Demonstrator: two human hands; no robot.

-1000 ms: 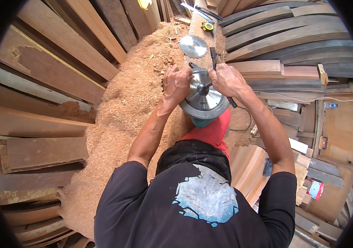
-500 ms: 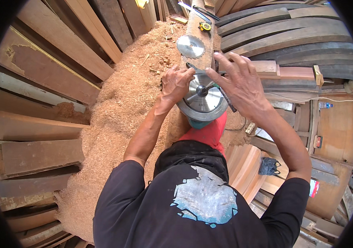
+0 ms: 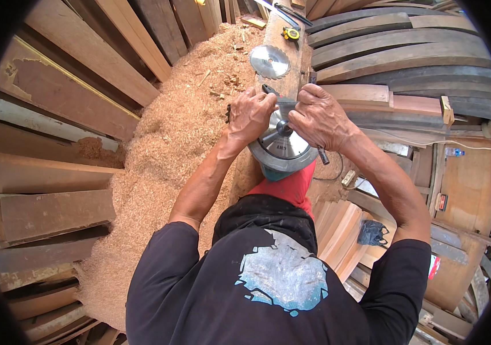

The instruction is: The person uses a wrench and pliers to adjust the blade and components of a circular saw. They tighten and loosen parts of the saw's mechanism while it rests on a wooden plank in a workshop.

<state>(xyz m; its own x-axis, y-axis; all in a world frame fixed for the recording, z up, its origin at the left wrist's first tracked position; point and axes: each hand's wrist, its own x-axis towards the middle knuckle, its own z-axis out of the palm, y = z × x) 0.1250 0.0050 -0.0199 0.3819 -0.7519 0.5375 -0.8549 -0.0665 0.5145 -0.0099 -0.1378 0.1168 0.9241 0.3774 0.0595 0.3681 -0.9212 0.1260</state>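
Observation:
A circular saw [image 3: 273, 172] with a teal body sits in front of me by my red-clad leg, its round silver blade [image 3: 294, 148] facing up. At the blade's hub lies a short black bar. My left hand [image 3: 249, 115] is closed at the upper left of the saw, by the end of its grey metal plate [image 3: 286, 107]. Opposite it, my right hand [image 3: 321, 119] is closed at the plate's other end, fingers curled in; exactly what its fingertips press on is hidden. Beyond my hands, a loose toothed saw blade [image 3: 263, 67] lies flat on a wooden plank [image 3: 290, 64].
A yellow and black tape measure [image 3: 291, 34] lies farther along the plank. Wood shavings [image 3: 165, 144] heap up on the left. Boards [image 3: 56, 206] lean along the left, and curved timbers [image 3: 406, 54] are stacked at the right. A power socket strip [image 3: 348, 178] lies right of the saw.
My right hand has gone from spread fingers above the saw to a closed grip at the plate's edge. My left hand stays closed in nearly the same place.

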